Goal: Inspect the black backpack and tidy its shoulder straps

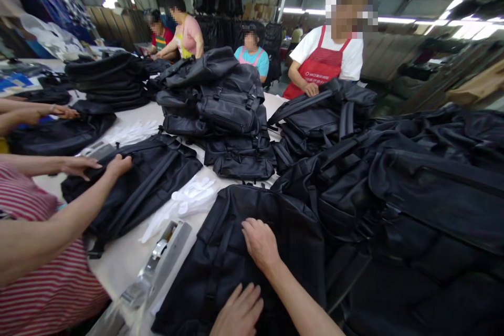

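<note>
A black backpack (283,215) lies flat on the table in front of me, with straps running down its face. My left hand (238,312) rests on its lower part, fingers stretched out and palm down. Higher up on the same backpack is my right hand (260,244); its fingers are bent and closed against the fabric, and the thumb is hidden. Left of the backpack lies a grey metal tool with a long handle (155,262), whose kind I cannot make out.
Black backpacks pile up on the right (441,184) and at the centre (232,100). A co-worker in a striped shirt (35,252) handles another backpack (157,173) at left. White strips (192,191) lie between. Across the table stands a person in a red apron (321,65).
</note>
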`<move>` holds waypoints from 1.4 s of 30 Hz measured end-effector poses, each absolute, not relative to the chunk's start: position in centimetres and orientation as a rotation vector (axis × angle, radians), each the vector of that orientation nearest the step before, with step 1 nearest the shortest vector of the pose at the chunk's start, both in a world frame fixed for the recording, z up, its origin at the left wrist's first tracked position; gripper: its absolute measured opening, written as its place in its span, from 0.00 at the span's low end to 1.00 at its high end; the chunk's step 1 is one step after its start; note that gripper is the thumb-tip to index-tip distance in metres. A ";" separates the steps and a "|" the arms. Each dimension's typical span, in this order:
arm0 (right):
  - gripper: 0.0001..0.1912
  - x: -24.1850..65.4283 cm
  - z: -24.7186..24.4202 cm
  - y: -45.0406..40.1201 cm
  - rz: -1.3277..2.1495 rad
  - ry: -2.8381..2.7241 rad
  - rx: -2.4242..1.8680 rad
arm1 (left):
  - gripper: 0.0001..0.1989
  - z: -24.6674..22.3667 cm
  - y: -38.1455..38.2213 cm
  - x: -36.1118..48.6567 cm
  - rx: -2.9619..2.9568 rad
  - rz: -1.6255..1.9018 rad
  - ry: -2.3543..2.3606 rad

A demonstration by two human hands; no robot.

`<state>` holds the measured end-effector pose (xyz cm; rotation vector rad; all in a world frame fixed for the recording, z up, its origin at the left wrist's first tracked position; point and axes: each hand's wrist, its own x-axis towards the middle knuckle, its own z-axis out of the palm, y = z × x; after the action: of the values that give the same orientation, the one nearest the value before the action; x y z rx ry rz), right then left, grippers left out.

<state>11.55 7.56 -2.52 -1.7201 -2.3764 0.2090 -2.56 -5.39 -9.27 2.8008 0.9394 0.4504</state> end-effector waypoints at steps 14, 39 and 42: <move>0.05 8.0 -5.8 13.6 0.653 -2.325 -1.777 | 0.43 -9.6 -7.3 -9.2 2.463 0.030 1.204; 0.43 17.3 -8.9 2.4 -0.118 -2.415 -1.787 | 0.31 -9.7 7.2 -5.0 2.530 0.219 1.499; 0.43 16.8 -7.8 2.9 -0.006 -2.471 -1.831 | 0.27 -8.6 8.2 -5.9 2.415 0.078 1.419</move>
<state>16.81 2.94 -7.78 -1.8312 -2.4714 -0.0060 -5.93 8.22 -8.56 2.4147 1.4193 0.0777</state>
